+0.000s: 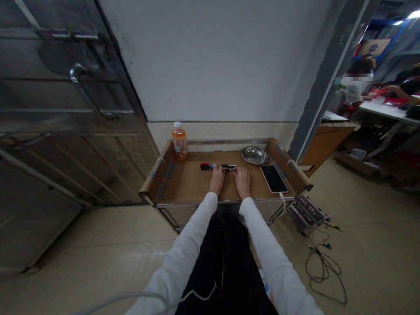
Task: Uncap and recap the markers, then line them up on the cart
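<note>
A thin dark pen (229, 170) lies crosswise between my two hands, just above the cardboard surface. My left hand (217, 178) is closed, its fingertips at the pen's left end. At the other end, the fingers of my right hand (242, 180) are closed on it too. Right behind my fingers lies another pen (229, 166), close to the first. Left of my left hand are a marker with a red end (204, 165) and a black marker (206, 168), side by side; my fingers partly hide them.
The cardboard-lined cart top (190, 183) has raised sides. An orange drink bottle (179, 142) stands back left, a metal dish (254, 155) back right. A phone (274, 178) with a white cable lies at right. Cables (324, 267) and a box-like device (308, 211) are on the floor.
</note>
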### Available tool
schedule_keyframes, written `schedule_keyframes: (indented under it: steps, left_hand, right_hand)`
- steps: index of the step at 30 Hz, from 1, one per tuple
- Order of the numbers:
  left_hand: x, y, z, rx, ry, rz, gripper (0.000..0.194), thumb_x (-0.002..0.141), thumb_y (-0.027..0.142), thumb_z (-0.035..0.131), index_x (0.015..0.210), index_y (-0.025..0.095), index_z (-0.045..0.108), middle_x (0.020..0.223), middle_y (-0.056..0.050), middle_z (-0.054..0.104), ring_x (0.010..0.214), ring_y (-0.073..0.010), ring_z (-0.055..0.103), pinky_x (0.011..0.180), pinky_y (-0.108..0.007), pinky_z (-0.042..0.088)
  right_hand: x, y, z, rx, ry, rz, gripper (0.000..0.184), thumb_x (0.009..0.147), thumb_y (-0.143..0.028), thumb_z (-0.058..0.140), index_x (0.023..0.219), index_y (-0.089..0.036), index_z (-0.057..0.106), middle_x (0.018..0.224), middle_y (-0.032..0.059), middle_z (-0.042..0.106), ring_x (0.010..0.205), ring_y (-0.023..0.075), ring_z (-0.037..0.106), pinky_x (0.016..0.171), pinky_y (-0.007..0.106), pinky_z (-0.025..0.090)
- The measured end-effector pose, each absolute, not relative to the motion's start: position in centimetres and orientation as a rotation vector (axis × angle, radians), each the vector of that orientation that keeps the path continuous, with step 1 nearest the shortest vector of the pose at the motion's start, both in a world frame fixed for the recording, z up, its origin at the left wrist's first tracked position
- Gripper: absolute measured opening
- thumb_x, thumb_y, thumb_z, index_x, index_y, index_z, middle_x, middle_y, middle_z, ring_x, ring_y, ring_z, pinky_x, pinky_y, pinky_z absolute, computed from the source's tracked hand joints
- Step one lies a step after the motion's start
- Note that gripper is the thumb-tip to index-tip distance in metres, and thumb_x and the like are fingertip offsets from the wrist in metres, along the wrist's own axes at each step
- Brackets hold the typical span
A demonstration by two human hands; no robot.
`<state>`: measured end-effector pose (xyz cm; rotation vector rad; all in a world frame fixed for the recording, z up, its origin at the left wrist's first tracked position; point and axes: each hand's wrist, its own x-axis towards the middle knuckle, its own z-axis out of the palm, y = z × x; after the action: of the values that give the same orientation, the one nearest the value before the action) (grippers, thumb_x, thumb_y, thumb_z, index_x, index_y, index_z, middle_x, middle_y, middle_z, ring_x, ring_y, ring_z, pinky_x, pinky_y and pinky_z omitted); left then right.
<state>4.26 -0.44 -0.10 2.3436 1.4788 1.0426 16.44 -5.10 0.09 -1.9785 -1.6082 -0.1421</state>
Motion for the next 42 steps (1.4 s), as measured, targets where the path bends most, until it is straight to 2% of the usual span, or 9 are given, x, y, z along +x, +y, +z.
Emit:
schedule_keyframes:
  steps: [5,12,20,24,33,42]
  left_hand:
    - [4.2,-0.6,-0.1,2.396,1.469,1.019,0.016,0.092,0.013,0.043,0.101,0.013,0.056,0.107,-0.012,0.055,0.102,-0.0213,0.056,0.091,-0.036,0.048]
    - [4.3,-0.4,-0.4,2.487,1.135,1.023,0.016,0.090,0.021,0.052,0.104,0.016,0.057,0.108,-0.010,0.055,0.106,-0.0214,0.055,0.098,-0.037,0.045]
    - [4.2,-0.2,-0.5,2.459,1.053,0.995,0.019,0.089,0.022,0.053,0.106,0.016,0.057,0.109,-0.010,0.056,0.107,-0.0217,0.055,0.098,-0.038,0.045]
    - [4.3,-0.2,-0.5,2.441,1.063,1.015,0.018,0.089,0.018,0.049,0.106,0.016,0.056,0.109,-0.010,0.057,0.108,-0.0215,0.055,0.098,-0.039,0.045]
    - [4.3,-0.3,-0.6,2.423,1.133,1.054,0.014,0.088,0.011,0.043,0.093,0.017,0.054,0.098,-0.008,0.057,0.100,-0.0205,0.056,0.094,-0.039,0.047]
    - [4.3,-0.1,-0.8,2.364,1.010,1.123,0.026,0.082,0.004,0.045,0.105,0.016,0.051,0.101,-0.010,0.057,0.102,-0.0211,0.055,0.094,-0.040,0.047]
  right_hand:
    - [16.5,-4.7,-0.4,-1.885,-1.678,-0.112,0.027,0.090,-0.014,0.045,0.113,-0.015,0.058,0.109,0.0113,0.064,0.103,0.0243,0.053,0.089,0.035,0.038]
    - [16.6,-4.2,-0.9,-1.706,-1.794,-0.077,0.035,0.086,-0.006,0.039,0.114,-0.014,0.059,0.111,0.0118,0.064,0.103,0.0229,0.053,0.093,0.036,0.040]
    - [16.7,-4.1,-1.0,-1.649,-1.795,-0.044,0.040,0.083,-0.002,0.037,0.113,-0.015,0.060,0.112,0.0106,0.064,0.103,0.0217,0.054,0.094,0.034,0.040]
    - [16.6,-4.2,-0.8,-1.664,-1.801,-0.060,0.036,0.085,-0.005,0.040,0.112,-0.016,0.061,0.110,0.0100,0.065,0.101,0.0222,0.053,0.093,0.034,0.039]
    - [16.6,-4.4,-0.3,-1.743,-1.703,-0.131,0.027,0.092,-0.017,0.042,0.109,-0.019,0.065,0.100,0.0103,0.068,0.094,0.0240,0.053,0.087,0.036,0.039]
    - [16.4,-4.1,-0.9,-1.432,-1.625,0.111,0.031,0.094,-0.021,0.035,0.112,-0.019,0.060,0.109,0.0101,0.065,0.100,0.0208,0.058,0.091,0.034,0.045]
